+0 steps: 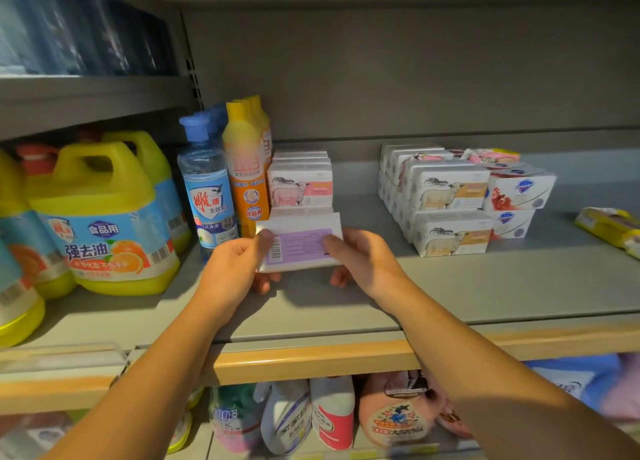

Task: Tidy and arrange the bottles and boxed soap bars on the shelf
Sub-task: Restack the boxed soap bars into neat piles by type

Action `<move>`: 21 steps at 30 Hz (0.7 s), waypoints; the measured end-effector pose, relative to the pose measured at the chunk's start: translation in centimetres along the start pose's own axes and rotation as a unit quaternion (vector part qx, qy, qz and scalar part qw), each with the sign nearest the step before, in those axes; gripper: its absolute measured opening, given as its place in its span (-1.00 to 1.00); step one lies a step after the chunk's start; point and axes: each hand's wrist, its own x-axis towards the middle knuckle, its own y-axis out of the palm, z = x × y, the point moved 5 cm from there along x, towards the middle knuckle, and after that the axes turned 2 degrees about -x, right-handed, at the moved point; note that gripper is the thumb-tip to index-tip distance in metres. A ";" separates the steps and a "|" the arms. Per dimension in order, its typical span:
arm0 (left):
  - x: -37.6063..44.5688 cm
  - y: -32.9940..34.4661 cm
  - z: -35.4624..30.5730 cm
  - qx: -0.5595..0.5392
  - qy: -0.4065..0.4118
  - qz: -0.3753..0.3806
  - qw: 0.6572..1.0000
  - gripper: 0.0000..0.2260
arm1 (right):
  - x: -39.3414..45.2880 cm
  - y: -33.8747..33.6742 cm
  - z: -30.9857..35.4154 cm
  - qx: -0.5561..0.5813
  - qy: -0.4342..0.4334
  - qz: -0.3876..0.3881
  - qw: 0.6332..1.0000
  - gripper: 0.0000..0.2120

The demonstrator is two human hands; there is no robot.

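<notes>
Fingers of both our hands curl round one soap box (300, 246): the left hand (231, 265) pinches its left end, thumb on the barcode side, and the right hand (360, 258) grips its right end. We hold the box tilted, purple label facing us, just above the shelf (311, 314), in front of a stack of sheep-printed soap boxes (300, 182). Just left stand a blue-capped bottle (207, 186) and an orange bottle (246, 168), then yellow jugs (104, 217). Well apart to the right sits another block of soap boxes (450, 196).
</notes>
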 end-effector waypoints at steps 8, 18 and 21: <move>-0.3 0.2 -0.3 0.012 0.000 -0.001 1.000 -0.46 | 0.1 -0.4 -0.2 -0.020 -0.003 -0.008 1.000 -0.69; -0.4 0.3 -0.8 0.069 0.045 -0.015 0.996 -0.65 | 0.2 -0.9 0.0 0.014 -0.059 -0.005 0.998 -0.82; -0.6 0.5 -1.4 0.103 0.085 -0.018 0.991 -0.75 | 0.2 -0.7 -0.1 0.127 -0.043 0.017 0.991 -0.77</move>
